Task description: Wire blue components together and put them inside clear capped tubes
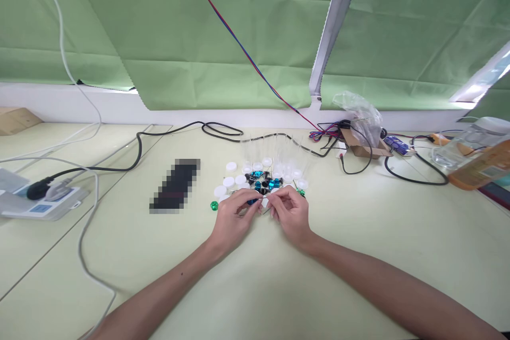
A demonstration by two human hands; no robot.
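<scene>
My left hand (235, 217) is closed in a pinch on a small dark blue piece (252, 202) with thin metal wire, which looks like a binder clip. My right hand (292, 218) is closed too, its fingertips meeting the wire end right beside the left fingertips. The fingers partly cover the piece. Just beyond them lies a cluster of shiny blue clips (274, 184) and black ones with wire handles. Green pieces lie on both sides, one green piece (214, 205) left of my left hand. Round white caps (228, 182) are spread around the cluster.
Clear tubes (279, 151) stand or lie behind the caps. A blurred-out dark object (175, 186) lies left. Black cable (223, 130) runs along the back; a power strip (51, 202) is far left. Right are an open carton (362, 146), a clear jar (458, 146) and an orange bottle (482, 164).
</scene>
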